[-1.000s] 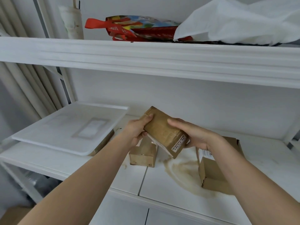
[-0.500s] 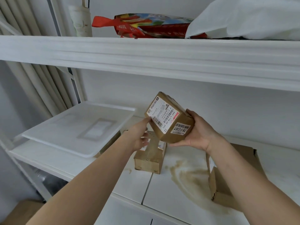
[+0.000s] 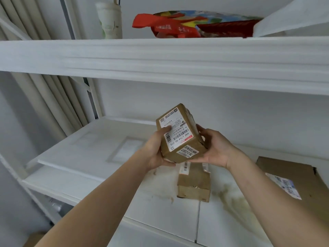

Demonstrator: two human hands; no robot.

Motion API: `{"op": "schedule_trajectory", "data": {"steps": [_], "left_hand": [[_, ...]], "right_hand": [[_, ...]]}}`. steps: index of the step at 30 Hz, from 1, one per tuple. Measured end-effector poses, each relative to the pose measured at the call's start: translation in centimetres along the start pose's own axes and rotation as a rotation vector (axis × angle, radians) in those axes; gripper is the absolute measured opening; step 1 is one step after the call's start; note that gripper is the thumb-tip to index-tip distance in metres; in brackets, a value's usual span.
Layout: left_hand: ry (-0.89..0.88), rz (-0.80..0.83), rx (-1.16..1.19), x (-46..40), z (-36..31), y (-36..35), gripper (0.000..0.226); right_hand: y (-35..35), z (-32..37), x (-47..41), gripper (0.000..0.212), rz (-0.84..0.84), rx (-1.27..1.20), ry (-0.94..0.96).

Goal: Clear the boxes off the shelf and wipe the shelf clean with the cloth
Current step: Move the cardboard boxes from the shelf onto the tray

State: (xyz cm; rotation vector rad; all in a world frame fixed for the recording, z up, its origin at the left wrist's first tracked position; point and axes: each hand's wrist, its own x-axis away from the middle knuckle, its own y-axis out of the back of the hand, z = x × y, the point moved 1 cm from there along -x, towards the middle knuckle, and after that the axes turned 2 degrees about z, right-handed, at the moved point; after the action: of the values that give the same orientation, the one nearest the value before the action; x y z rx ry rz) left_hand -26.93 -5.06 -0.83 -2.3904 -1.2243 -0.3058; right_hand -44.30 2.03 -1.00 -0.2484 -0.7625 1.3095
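held box (image 3: 179, 134) – brown cardboard, lifted clear of the shelf (image 3: 160, 209), tilted with one corner up. a white shipping label on its facing side is printed with a barcode and "642 l714-00 015"; the smaller print is too fine to be read. a second small sticker near the lower edge reads "78-3-2307", seen upside down.

left hand (image 3: 156, 154): fingers are curled under the box's lower left edge, the thumb is pressed on the label face. right hand (image 3: 213, 148): the box's right side and bottom are cupped, fingers curled round the far edge. the box is gripped between both hands, above and slightly behind a second box.

second box (image 3: 194, 180) is seen lying flat on the shelf, directly below the hands, with a barcoded white label on top – not legible. a third box (image 3: 292, 182) lies at the right edge, well apart from the hands, with a blurred label.

a brown stain (image 3: 235, 205) is noted on the shelf surface between the second and third boxes. a white tray (image 3: 85, 148) rests at the left of the shelf. on the upper shelf (image 3: 160, 57) a red and multicoloured bag (image 3: 187, 25) is seen; its print cannot be read.
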Motion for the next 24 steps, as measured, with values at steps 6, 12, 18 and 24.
{"op": "schedule_trajectory", "data": {"steps": [6, 12, 18, 24], "left_hand": [[-0.071, -0.095, -0.004, -0.6, -3.2, 7.4, 0.035], [-0.111, -0.130, -0.023, -1.6, -4.4, 12.2, 0.028], [-0.150, -0.115, 0.033, -2.9, -4.7, 14.6, 0.019], [-0.198, -0.100, 0.014, -4.3, -4.9, 16.0, 0.014]], "right_hand": [[-6.5, -2.1, -4.7, 0.039, -0.152, 0.204, 0.154], [-9.9, -4.4, -8.6, 0.048, -0.270, 0.403, 0.241], [-11.4, -5.7, -11.1, 0.035, -0.351, 0.486, 0.282], [-11.6, -6.8, -13.5, 0.022, -0.376, 0.607, 0.306]]}}
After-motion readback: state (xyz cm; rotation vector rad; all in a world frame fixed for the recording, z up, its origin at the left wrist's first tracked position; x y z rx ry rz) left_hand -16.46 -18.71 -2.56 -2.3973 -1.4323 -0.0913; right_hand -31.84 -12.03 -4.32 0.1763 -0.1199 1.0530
